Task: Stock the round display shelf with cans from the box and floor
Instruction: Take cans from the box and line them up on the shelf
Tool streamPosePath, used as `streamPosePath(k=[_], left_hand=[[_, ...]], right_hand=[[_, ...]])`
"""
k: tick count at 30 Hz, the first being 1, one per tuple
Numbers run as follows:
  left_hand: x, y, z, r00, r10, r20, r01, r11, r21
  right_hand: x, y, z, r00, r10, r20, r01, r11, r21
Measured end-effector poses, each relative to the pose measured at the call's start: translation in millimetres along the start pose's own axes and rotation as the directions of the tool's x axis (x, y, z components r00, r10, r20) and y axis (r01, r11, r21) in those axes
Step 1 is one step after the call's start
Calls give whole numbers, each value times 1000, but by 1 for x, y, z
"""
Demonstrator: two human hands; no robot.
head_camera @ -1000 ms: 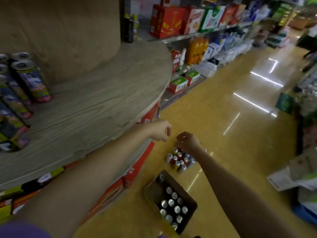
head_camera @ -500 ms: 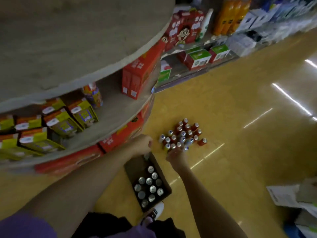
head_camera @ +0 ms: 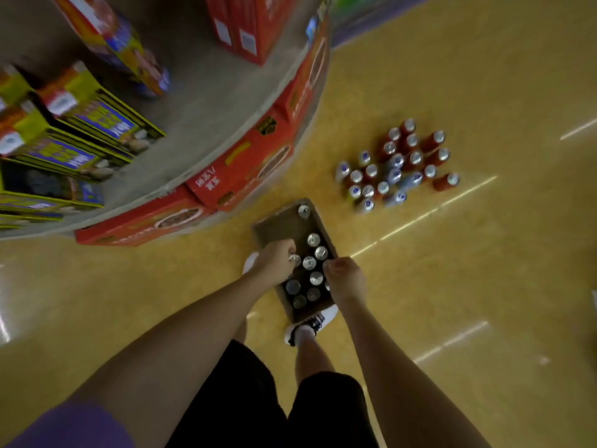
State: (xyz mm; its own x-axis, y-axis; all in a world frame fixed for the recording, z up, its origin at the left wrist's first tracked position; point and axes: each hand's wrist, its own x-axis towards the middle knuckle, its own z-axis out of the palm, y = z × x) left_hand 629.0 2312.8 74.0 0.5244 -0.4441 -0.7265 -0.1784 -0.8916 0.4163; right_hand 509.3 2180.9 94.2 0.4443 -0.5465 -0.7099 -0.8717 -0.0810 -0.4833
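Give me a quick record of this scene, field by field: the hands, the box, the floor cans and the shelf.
left hand: down in the box, fingers curled around a can top
right hand: at the box's right edge, fingers curled; whether it holds a can is hidden
box: open cardboard on the floor, part full of upright cans, far end mostly bare
floor cans: cluster of red and silver-blue cans, standing apart from the box
shelf: round, holding yellow and red cartons
shoe: white, beside the box

Brown box (head_camera: 274,223) holds silver-topped cans (head_camera: 309,262); floor (head_camera: 484,286) is yellow-tan; floor cans (head_camera: 395,164) — red and blue-white; shelf (head_camera: 206,108) grey, edged by red cartons (head_camera: 239,169).
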Motion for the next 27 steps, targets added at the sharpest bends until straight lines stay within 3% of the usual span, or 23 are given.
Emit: streamPosePath(k=[3,10,17,23,27], left_hand=[[37,-20,18,1000,-2,14,2,1000,15],[137,-65,32,998,27,54,-35,987,156],[251,-91,56,991,103,80,-124,932,341],[334,-104,89,963,249,106,-270,845,462],[382,-111,111,965,238,109,-260,816,516]], right_hand=[[38,26,35,999,46,21,-46,999,-9],[124,54,114,981,194,-23,-187,967,174],[211,55,173,950,313,-15,-256,802,539],[282,83,216,929,370,-13,-279,721,634],[320,104,242,917,398,-38,-263,672,693]])
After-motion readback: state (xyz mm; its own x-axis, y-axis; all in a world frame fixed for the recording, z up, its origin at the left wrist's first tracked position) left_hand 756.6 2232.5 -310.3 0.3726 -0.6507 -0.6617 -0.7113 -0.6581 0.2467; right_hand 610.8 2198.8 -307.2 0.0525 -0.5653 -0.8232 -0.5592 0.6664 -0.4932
